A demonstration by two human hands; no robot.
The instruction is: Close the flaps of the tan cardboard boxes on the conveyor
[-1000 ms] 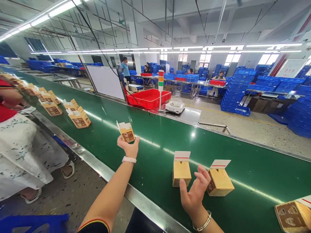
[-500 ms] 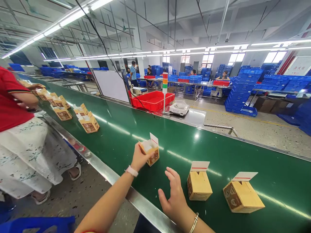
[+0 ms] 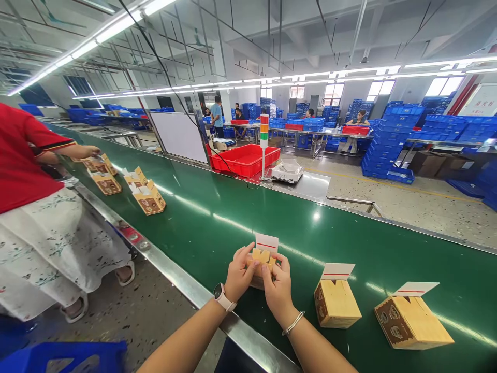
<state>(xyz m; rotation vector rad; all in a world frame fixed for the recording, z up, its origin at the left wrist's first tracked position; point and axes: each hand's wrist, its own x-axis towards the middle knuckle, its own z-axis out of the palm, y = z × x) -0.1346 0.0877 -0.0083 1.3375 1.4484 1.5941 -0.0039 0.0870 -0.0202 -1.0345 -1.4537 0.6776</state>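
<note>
A small yellow-brown cardboard box (image 3: 256,281) stands on the green conveyor belt in front of me, between my hands. My left hand (image 3: 241,272) grips its left side, thumb on the top flaps. From the right, my right hand (image 3: 278,277) holds it too, with the thumb near the flaps and the fingers around the far side. A white card (image 3: 267,242) with a red line sticks up at the box's back. To the right stand two closed boxes, a nearer box (image 3: 337,304) and a farther box (image 3: 413,321), each with a similar card upright.
Several open boxes (image 3: 149,199) sit on the green belt (image 3: 209,235) to the left. A co-worker in a red shirt (image 3: 27,155) stands there, reaching over the belt. Beyond the belt are a red bin (image 3: 246,161), a scale (image 3: 287,172) and a signal light (image 3: 264,134). A metal rail (image 3: 182,282) edges the belt.
The box has moved right and nearer to me. My right hand has come from the open onto it, joining my left. The boxes on the belt have shifted right.
</note>
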